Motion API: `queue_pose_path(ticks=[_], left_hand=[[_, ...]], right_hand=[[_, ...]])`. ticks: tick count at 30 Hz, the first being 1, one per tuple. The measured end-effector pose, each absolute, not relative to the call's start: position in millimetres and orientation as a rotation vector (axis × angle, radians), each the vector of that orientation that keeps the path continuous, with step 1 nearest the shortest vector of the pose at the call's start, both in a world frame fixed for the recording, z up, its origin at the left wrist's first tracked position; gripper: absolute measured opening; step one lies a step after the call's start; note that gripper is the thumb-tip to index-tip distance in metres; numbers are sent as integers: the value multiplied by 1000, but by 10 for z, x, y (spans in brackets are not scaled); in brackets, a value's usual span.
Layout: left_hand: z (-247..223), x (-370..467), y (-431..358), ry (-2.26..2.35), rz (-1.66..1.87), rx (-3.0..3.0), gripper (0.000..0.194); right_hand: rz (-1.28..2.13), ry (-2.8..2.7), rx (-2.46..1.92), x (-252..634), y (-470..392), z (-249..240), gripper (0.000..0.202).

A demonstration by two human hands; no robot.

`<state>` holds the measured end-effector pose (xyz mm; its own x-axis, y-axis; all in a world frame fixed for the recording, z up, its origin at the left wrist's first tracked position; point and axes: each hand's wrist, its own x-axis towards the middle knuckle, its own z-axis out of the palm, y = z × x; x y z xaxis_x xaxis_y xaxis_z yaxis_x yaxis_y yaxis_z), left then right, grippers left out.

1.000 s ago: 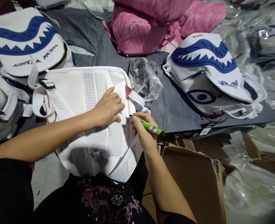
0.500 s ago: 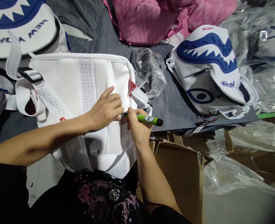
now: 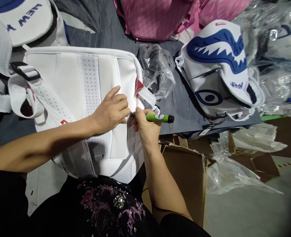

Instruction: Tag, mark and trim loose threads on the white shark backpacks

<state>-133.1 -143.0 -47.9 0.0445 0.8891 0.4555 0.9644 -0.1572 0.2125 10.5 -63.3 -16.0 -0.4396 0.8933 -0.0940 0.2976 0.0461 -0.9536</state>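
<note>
A white backpack [image 3: 68, 79] lies back side up in front of me, its perforated straps toward my lap. My left hand [image 3: 112, 110] presses flat on the backpack's right part, fingers pointing right. My right hand [image 3: 145, 126] grips a green marker [image 3: 157, 117] with a black cap end pointing right. The marker's tip touches the backpack's right edge, just beside my left fingertips and below a red tab [image 3: 138, 86].
A white backpack with blue shark-mouth print [image 3: 219, 65] lies at the right on a dark sheet. Another one [image 3: 24, 19] is at top left. Pink backpacks [image 3: 157, 16] sit at the top. A crumpled clear bag [image 3: 156, 70], an open cardboard box [image 3: 187, 174] and plastic wrap [image 3: 278, 65] lie around.
The view has shifted down and right. My right hand brought the marker's tip left against the backpack's edge, close to my left fingers. The left hand stays pressed on the backpack.
</note>
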Motion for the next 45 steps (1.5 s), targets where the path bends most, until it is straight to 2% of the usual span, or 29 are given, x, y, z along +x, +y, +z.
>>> queue_pose_path(ticks=[13,28,37,45], left_hand=[[-490,-1342,-1480,-1865,-768,-2139,22],[-510,-1359,-1457,-1865,-790,-2138,18],[-443,-1305,-1469,-1858,-779,-2076,19],[-384,-1340,-1447,-1924,-645,-2144,18]], right_hand=[[1570,-1678,-1210,165,-578,-164,37],[1431,-1821,-1221,139,-604,-141,33],[1398,-1995,-1177,140,-580,-152,38],[1373,-1969,-1036,158,-574,-262,37]])
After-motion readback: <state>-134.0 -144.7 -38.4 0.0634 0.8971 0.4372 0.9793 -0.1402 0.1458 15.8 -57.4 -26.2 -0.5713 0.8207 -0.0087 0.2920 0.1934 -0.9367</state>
